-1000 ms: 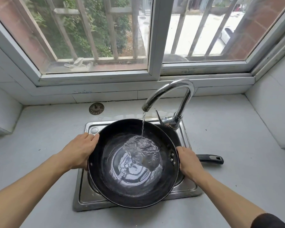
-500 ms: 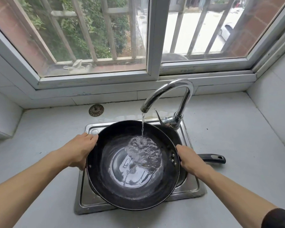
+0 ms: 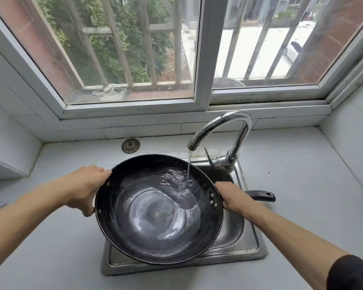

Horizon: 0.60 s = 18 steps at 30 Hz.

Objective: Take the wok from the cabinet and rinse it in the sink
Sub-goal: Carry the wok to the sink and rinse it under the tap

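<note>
- Since half a second ago, the round black metal wok [image 3: 158, 209] has tipped and shifted, so the tap stream now lands near its far right rim, not its centre.
- Left hand [image 3: 86, 186] fingers clamp its left rim; right hand [image 3: 234, 197] fingers clamp its black handle [image 3: 260, 195].
- It hangs over the steel sink [image 3: 247, 243]; the grey counter [image 3: 306, 185] lies open on both sides.

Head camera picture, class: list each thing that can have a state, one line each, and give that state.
Tap: running, stream falling into the wok.
Wok: held over the sink, water swirling inside.
Left hand: gripping the wok's left rim.
Right hand: gripping the wok's long handle at its base.
Sink: mostly covered by the wok.
Strainer plug: lying on the counter, out of the sink.
</note>
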Each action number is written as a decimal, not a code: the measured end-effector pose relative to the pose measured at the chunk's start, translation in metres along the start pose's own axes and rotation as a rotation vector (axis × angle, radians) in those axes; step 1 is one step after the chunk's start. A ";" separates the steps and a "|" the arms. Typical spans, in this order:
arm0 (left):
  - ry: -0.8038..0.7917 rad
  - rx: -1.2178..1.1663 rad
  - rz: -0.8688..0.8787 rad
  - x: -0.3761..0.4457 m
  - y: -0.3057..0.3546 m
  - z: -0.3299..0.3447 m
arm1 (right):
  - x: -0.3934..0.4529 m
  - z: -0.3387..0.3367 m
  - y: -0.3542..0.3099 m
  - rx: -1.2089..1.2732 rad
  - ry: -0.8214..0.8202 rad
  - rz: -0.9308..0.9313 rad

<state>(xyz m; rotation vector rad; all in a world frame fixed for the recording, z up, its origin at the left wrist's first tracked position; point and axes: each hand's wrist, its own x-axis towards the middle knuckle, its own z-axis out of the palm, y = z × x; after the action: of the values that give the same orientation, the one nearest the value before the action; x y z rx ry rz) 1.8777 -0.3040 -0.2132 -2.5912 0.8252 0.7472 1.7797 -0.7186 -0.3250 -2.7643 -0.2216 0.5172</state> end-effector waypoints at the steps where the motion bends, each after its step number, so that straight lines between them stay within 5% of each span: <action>1: -0.021 -0.010 -0.004 -0.004 -0.004 -0.002 | 0.002 0.000 -0.004 0.001 -0.021 -0.005; 9: -0.136 -0.211 0.016 -0.019 -0.009 0.012 | -0.005 -0.021 -0.010 -0.015 -0.142 -0.052; 18: -0.062 -0.350 0.120 0.007 0.018 0.036 | -0.033 -0.048 0.009 -0.116 -0.128 0.038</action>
<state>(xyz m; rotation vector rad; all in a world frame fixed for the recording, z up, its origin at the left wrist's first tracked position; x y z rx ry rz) 1.8582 -0.3049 -0.2490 -2.8207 0.9078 1.0881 1.7677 -0.7476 -0.2748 -2.8547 -0.2355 0.7130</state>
